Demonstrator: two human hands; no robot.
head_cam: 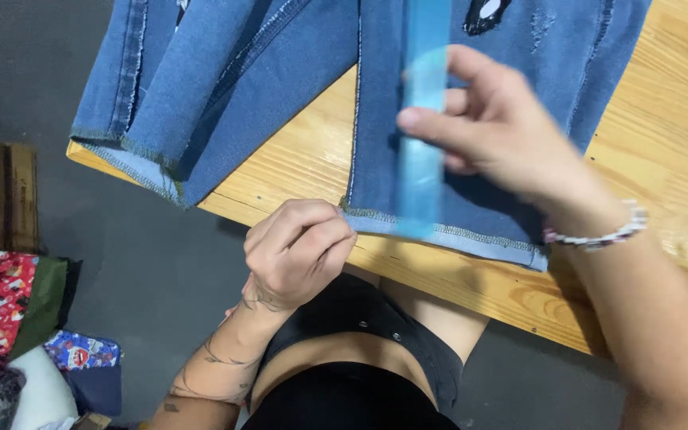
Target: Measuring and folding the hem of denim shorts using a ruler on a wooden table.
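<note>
Now right hand [511, 131] grips blue ruler [422, 135] on jeans [487, 207]; left hand [296, 251] pinches hem.

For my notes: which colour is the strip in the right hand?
Light blue strip, seen in the head view.

One pair of jeans [264, 80], one ruler [421, 151], two hands

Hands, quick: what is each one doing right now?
Left hand: closed, pinching the hem corner of the jeans leg.
Right hand: fingers closed on the blue ruler, laid along that leg.
</note>
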